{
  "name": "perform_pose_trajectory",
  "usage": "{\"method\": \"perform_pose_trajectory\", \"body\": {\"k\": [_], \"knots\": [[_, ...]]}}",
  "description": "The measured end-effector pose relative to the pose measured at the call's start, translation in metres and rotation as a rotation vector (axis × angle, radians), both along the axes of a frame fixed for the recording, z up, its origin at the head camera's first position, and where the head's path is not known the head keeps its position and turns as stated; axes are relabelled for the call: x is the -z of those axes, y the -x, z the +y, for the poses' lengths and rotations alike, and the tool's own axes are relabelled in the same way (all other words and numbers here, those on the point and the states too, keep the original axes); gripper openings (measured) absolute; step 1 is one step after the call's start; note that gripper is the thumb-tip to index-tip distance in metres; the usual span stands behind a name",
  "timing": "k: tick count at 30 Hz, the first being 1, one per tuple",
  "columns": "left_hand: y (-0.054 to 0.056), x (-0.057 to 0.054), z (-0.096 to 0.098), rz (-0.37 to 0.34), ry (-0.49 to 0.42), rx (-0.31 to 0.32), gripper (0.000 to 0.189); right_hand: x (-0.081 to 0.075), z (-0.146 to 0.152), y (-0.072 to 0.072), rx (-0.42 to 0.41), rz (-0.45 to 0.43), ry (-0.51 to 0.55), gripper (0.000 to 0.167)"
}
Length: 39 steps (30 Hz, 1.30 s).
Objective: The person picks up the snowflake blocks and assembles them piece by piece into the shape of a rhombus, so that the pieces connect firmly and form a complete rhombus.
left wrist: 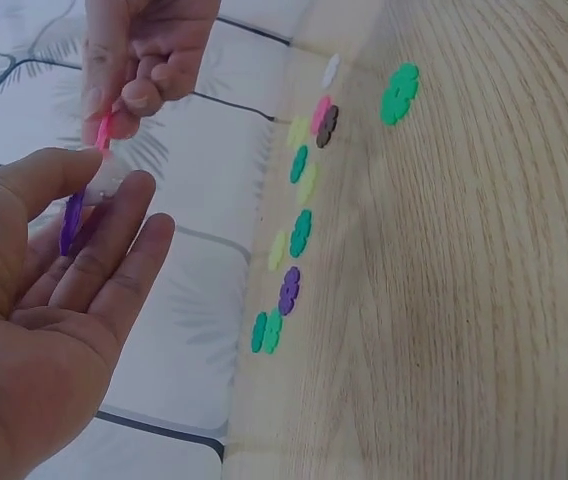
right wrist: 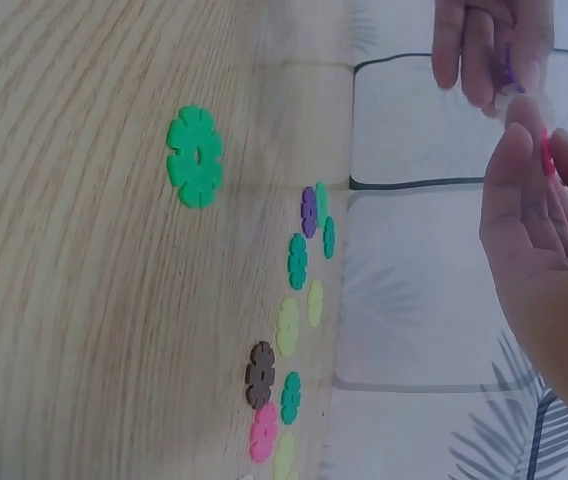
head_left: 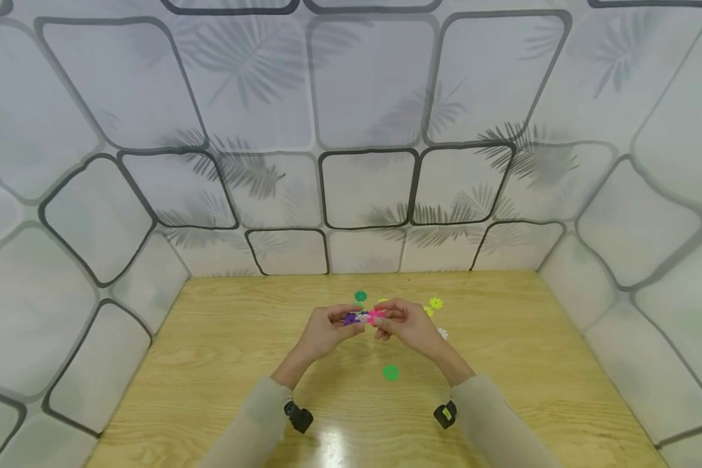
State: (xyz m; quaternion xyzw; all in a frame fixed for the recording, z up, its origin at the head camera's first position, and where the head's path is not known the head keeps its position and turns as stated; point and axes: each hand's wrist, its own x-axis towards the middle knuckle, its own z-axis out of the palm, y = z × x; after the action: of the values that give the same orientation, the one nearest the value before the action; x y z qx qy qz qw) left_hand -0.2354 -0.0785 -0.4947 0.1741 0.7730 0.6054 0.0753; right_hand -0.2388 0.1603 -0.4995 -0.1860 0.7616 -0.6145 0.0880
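Above the table, both hands hold a small chain of notched plastic flower discs. My left hand (head_left: 318, 333) grips the purple disc (left wrist: 71, 222) between thumb and fingers. A whitish disc (head_left: 362, 318) sits in the middle, between the purple one and the pink one, partly hidden by fingers in the left wrist view. My right hand (head_left: 414, 329) pinches the pink disc (right wrist: 548, 157) between thumb and fingertips. How the discs are slotted together is too small to tell. Nearer the person, a green disc (head_left: 390, 372) lies flat on the table.
Loose discs lie on the wooden table (head_left: 222, 364) beyond the hands: dark green (head_left: 360, 296), yellow (head_left: 435, 303), white (head_left: 442, 333), purple (left wrist: 289, 290), brown (right wrist: 260, 375) and pink (right wrist: 264, 432). Patterned walls (head_left: 368, 188) enclose the back and sides.
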Motion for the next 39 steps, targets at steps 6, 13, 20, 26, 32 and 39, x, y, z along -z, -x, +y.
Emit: {"method": "perform_pose_trajectory", "body": {"k": [6, 13, 20, 26, 32, 39], "knots": [[0.0, 0.0, -0.002, 0.004, 0.002, -0.003, 0.038, 0.002, 0.004, -0.001, -0.028, 0.026, -0.022, 0.033], [0.001, 0.001, 0.0, -0.003, -0.012, 0.019, 0.039, -0.001, 0.004, -0.001, 0.002, 0.013, -0.016, 0.031], [0.002, 0.003, 0.003, 0.002, -0.013, 0.034, 0.037, 0.001, 0.001, 0.001, 0.011, -0.003, -0.002, 0.029], [0.002, 0.003, 0.005, 0.027, 0.024, 0.04, 0.035, 0.0, -0.001, 0.001, 0.007, -0.01, 0.0, 0.026], [0.002, 0.002, 0.007, 0.001, -0.008, 0.064, 0.034, -0.002, -0.001, -0.002, 0.02, -0.021, 0.001, 0.02], [0.001, 0.001, 0.008, -0.003, 0.001, 0.072, 0.035, -0.002, 0.0, -0.004, 0.011, -0.041, 0.022, 0.022]]}}
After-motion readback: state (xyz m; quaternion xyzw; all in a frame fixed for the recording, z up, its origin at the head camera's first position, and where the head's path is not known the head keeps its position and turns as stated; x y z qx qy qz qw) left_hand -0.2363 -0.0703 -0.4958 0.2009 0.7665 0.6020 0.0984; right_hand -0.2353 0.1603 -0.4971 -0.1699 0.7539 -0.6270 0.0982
